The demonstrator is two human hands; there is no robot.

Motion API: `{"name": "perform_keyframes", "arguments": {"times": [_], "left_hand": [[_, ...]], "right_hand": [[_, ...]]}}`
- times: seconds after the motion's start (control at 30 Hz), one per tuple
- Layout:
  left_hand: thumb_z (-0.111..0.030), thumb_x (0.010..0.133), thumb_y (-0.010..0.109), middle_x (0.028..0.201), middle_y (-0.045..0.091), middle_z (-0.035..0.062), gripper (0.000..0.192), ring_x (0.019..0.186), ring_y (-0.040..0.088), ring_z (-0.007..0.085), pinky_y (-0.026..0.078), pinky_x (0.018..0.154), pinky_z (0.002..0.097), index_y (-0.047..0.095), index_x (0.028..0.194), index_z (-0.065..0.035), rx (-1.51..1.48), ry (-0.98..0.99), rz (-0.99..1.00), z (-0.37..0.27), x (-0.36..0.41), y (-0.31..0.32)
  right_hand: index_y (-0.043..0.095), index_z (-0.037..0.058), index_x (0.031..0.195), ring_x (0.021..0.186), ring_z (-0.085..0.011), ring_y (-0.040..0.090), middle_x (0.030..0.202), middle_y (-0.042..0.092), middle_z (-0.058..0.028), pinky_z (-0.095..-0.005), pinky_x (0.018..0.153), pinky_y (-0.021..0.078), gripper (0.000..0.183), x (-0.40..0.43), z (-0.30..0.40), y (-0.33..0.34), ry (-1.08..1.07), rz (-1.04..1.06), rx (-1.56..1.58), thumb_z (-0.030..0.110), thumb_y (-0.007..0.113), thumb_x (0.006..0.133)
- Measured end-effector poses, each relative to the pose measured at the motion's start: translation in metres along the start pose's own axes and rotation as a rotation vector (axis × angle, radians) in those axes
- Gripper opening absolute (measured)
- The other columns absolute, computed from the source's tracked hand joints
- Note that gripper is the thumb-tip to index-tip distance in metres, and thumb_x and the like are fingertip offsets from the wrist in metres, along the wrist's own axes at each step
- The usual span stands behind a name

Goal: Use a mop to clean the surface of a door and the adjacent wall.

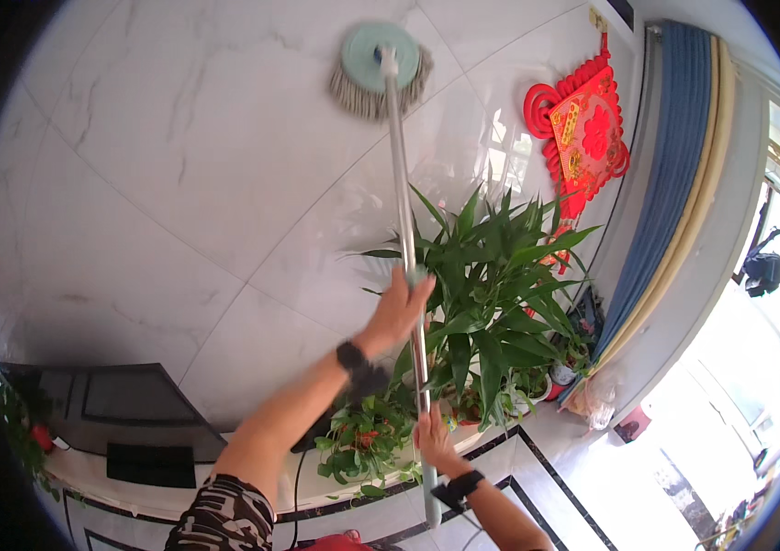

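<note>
A mop [400,172] with a long metal pole stretches up from me, and its round pale green head [367,58] with a grey string fringe lies against the marble-look tiled wall [190,172]. My left hand [400,306] grips the pole around its middle, beside the long leaves of a potted plant. Lower down, near the grey-green end of the handle, my right hand [436,437] is closed around the same pole. Both wrists wear black bands with a small dark device. The palm of each hand is partly hidden.
A leafy plant [493,275] and a trailing plant [362,441] stand close right of and below the pole. A television [128,406] is on the long white cabinet [155,492] at left. A red hanging knot ornament [589,138] and blue curtain [665,172] are at right.
</note>
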State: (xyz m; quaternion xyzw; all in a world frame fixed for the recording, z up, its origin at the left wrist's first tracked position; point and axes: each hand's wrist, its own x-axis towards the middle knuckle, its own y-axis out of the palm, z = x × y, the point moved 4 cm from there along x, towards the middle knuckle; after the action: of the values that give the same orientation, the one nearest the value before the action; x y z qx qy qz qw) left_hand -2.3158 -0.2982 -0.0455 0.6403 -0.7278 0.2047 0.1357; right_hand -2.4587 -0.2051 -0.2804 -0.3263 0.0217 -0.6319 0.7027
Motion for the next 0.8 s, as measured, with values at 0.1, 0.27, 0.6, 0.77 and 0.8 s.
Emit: {"name": "perform_keyframes", "arguments": {"times": [0.1, 0.27, 0.6, 0.77, 0.8], "left_hand": [[-0.049, 0.091, 0.053, 0.073, 0.053, 0.0085, 0.053, 0.05, 0.059, 0.0185, 0.048, 0.044, 0.0312, 0.035, 0.105, -0.0006, 0.042, 0.118, -0.047, -0.077, 0.075, -0.018], [-0.048, 0.092, 0.052, 0.077, 0.057, 0.0089, 0.052, 0.06, 0.063, 0.0172, 0.053, 0.051, 0.0302, 0.045, 0.106, 0.0014, -0.074, 0.381, -0.104, -0.193, 0.146, -0.032], [-0.036, 0.096, 0.049, 0.081, 0.063, 0.0115, 0.036, 0.063, 0.066, 0.0202, 0.052, 0.052, 0.0307, 0.047, 0.103, -0.0003, -0.14, 0.331, 0.072, -0.197, 0.159, -0.014], [-0.029, 0.098, 0.047, 0.079, 0.063, 0.0102, 0.03, 0.062, 0.066, 0.021, 0.052, 0.053, 0.0299, 0.04, 0.113, -0.0042, -0.205, 0.203, 0.259, -0.115, 0.095, -0.007], [-0.029, 0.098, 0.046, 0.078, 0.062, 0.0097, 0.03, 0.063, 0.066, 0.0209, 0.053, 0.054, 0.0299, 0.039, 0.116, -0.0051, -0.219, 0.155, 0.289, -0.096, 0.075, -0.004]], "right_hand": [[0.036, -0.0018, 0.123, 0.048, -0.0306, 0.053, 0.068, 0.056, -0.0185, -0.0437, 0.046, 0.044, 0.038, 0.076, 0.062, -0.037, -0.092, -0.061, -0.047, 0.026, 0.039, 0.098], [0.038, 0.0062, 0.097, 0.04, -0.0176, 0.051, 0.051, 0.048, -0.0068, -0.0337, 0.037, 0.0423, 0.033, 0.174, 0.226, -0.128, 0.008, -0.12, 0.174, 0.038, 0.03, 0.101], [0.044, 0.0059, 0.102, 0.038, -0.0155, 0.047, 0.052, 0.044, -0.0059, -0.0312, 0.035, 0.0389, 0.041, 0.194, 0.244, -0.155, -0.043, -0.067, 0.379, 0.044, 0.029, 0.099], [0.042, 0.0054, 0.121, 0.037, -0.0127, 0.049, 0.05, 0.047, -0.0026, -0.0269, 0.035, 0.0377, 0.05, 0.124, 0.177, -0.115, -0.005, -0.01, 0.233, 0.047, 0.026, 0.099], [0.04, 0.0059, 0.121, 0.037, -0.0126, 0.047, 0.05, 0.047, -0.0029, -0.027, 0.035, 0.0379, 0.046, 0.108, 0.146, -0.099, 0.053, -0.017, 0.242, 0.045, 0.028, 0.1]]}}
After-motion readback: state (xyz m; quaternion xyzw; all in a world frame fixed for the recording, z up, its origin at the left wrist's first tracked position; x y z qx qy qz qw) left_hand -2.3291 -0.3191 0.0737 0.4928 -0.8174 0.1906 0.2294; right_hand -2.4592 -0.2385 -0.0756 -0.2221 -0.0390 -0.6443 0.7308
